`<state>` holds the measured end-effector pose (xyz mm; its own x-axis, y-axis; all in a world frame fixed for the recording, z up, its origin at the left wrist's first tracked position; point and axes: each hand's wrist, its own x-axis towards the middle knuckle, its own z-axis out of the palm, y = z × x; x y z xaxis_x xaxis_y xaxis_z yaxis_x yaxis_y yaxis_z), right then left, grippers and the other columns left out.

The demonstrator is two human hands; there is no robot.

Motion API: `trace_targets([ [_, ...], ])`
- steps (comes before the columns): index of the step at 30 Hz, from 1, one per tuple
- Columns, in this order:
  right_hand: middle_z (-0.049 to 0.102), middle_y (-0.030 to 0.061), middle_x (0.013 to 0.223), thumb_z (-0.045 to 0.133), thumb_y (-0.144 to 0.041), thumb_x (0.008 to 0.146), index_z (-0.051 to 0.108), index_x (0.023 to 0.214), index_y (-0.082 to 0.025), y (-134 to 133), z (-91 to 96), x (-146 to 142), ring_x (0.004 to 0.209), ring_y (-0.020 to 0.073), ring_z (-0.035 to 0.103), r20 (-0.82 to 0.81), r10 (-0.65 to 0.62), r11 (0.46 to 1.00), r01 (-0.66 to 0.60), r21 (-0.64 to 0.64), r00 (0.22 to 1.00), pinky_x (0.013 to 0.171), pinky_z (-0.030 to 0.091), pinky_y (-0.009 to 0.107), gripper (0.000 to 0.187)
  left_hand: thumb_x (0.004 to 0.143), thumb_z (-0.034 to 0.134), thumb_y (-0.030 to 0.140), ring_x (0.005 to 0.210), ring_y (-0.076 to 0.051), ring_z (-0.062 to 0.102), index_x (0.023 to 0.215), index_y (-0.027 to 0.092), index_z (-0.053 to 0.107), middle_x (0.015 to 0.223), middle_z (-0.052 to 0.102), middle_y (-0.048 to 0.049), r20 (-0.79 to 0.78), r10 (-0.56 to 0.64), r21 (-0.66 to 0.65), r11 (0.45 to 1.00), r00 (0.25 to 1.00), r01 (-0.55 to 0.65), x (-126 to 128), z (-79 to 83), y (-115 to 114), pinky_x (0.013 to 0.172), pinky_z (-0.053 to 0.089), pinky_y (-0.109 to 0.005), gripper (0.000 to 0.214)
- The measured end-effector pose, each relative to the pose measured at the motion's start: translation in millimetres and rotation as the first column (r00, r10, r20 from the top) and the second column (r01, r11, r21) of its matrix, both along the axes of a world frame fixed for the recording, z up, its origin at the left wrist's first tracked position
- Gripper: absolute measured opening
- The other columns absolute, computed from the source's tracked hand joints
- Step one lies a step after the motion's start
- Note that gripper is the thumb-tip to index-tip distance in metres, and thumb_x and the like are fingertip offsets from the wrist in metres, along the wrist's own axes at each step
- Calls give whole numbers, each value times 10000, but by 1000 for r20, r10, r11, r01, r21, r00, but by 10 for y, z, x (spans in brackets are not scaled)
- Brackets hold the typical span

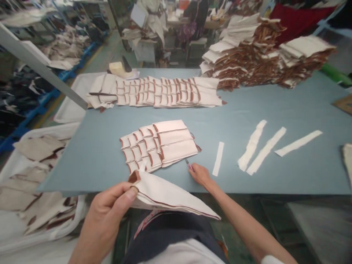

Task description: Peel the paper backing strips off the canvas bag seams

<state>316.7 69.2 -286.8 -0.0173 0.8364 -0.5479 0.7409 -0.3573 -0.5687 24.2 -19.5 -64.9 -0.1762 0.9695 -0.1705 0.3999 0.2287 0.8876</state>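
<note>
My left hand pinches the corner of a folded cream fabric piece with brown edging, held up in front of the table's near edge. My right hand rests at the tabletop, its fingers closed on a small slim tool with a grey tip; its exact kind is too small to tell. Just beyond both hands lies an overlapping stack of cream fabric pieces with brown edges. To the right of my right hand is a short white strip.
Longer white strips lie farther right on the blue-grey table. A long row of overlapped fabric pieces runs along the back. Tall fabric piles stand at the back right. Left of the table are white bins holding fabric.
</note>
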Motion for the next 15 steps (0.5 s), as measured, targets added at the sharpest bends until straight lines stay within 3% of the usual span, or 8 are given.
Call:
trace_targets([
  [3,720,121,1418,752,-401,1091,695,1423,-180,43,127,31,1199,283,750,-83,-79,994,73,-82,993,1007,670,498,402,917,723,622,593,-208,612,648,215,737,606,683,-11,82,-20,-37,999,996,23,-33,-2,19,589,565,-297,488],
  [6,762,87,1225,733,-418,1103,723,1302,-159,68,447,191,999,216,765,-199,-205,978,193,-77,958,863,680,398,327,913,730,616,641,-223,656,645,217,741,638,719,-17,99,-33,-29,999,995,36,-70,-25,62,600,569,-291,482],
  [9,665,4,767,642,-518,1105,657,913,-158,-8,1028,420,625,122,592,-338,-321,935,352,34,885,581,509,245,408,935,725,592,645,-223,675,692,204,780,661,743,-17,85,-51,-8,999,995,52,-43,-41,97,609,575,-291,461],
  [11,571,-38,628,652,-633,1025,574,810,-204,-163,1530,493,512,92,448,-440,-349,898,430,95,827,483,361,222,486,960,710,559,648,-217,681,724,202,799,675,750,-6,55,-35,24,999,998,34,36,-20,102,613,569,-282,437],
  [13,544,-48,561,698,-733,927,562,764,-220,-389,2033,424,459,82,402,-551,-336,877,467,113,764,448,318,222,555,977,694,525,656,-202,690,747,213,810,686,755,18,6,10,56,998,1000,-10,154,29,93,624,551,-263,405],
  [15,527,-63,506,763,-730,902,635,797,-206,-622,2437,212,384,71,366,-767,-300,927,362,-95,568,400,267,214,550,980,676,486,650,-182,687,758,227,814,686,753,46,-48,58,83,995,997,-54,277,85,81,633,533,-248,369],
])
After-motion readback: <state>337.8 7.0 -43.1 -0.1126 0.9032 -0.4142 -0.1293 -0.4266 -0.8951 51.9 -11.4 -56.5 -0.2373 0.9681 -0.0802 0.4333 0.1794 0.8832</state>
